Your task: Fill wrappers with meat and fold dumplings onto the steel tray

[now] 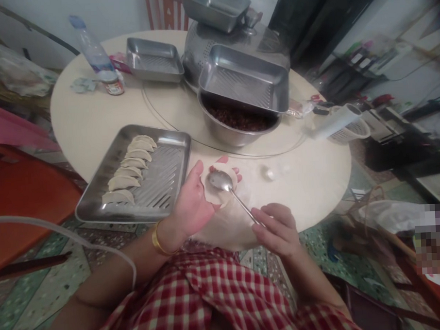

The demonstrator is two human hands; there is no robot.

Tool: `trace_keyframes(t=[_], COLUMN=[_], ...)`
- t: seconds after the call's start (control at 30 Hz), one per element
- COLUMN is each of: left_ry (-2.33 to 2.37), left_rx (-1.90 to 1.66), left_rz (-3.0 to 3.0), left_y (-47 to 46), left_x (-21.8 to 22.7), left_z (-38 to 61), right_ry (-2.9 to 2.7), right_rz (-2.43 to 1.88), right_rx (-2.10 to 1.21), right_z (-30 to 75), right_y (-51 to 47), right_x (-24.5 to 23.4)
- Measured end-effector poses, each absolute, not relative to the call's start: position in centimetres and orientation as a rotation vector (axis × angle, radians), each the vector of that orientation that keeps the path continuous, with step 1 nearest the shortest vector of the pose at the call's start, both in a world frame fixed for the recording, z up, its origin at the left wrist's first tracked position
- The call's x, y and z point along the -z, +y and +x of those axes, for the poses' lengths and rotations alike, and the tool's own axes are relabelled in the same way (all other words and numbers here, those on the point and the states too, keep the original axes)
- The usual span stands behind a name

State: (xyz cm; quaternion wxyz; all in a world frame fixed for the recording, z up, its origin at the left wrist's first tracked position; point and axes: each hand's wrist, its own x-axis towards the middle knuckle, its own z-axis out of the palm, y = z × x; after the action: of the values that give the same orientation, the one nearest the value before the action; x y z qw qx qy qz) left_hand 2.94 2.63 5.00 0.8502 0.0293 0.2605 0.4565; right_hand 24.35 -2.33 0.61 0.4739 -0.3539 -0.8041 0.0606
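Observation:
A round dumpling wrapper rests on the palm and fingers of my left hand, whose fingertips curl up around its far edge. In my right hand is the handle of a metal spoon. The spoon's bowl lies over the wrapper and hides part of it; whether filling is underneath, I cannot tell. Left of my hands, several folded dumplings sit in a row in a metal tray. Beyond the wrapper stands a metal bowl of dark filling, with an upper tray resting across it.
A small white piece lies on the round table, right of the wrapper. Toward the back are another tray, a perforated metal cover, a small jar and a plastic bottle. A white basket stands at the right edge.

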Motion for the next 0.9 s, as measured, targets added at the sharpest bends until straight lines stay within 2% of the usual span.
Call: trace_keyframes(t=[0.1,0.17,0.33,0.57,0.9], left_ry=[0.548,0.54,0.518,0.541,0.6], left_rx=[-0.947,-0.933,-0.94,-0.866,-0.796], left_rz=[0.093,0.12,0.151,0.189,0.368], left_y=[2.9,3.2,3.8,3.5,2.7], left_x=[-5.3,-5.6,-6.5,-5.5,-4.4], left_z=[3.2,3.4,3.9,3.8,3.8], right_ry=[-2.005,-1.92,-1.572,-1.383,-1.359], right_rz=[-0.619,-0.61,-0.769,-0.834,-0.927], right_rx=[0.289,0.384,0.149,-0.375,-0.563], right_z=[24.5,24.6,24.3,24.0,24.8], right_y=[-1.6,-0.8,0.7,2.3,2.3], right_x=[0.8,1.3,0.2,-3.3,-4.0])
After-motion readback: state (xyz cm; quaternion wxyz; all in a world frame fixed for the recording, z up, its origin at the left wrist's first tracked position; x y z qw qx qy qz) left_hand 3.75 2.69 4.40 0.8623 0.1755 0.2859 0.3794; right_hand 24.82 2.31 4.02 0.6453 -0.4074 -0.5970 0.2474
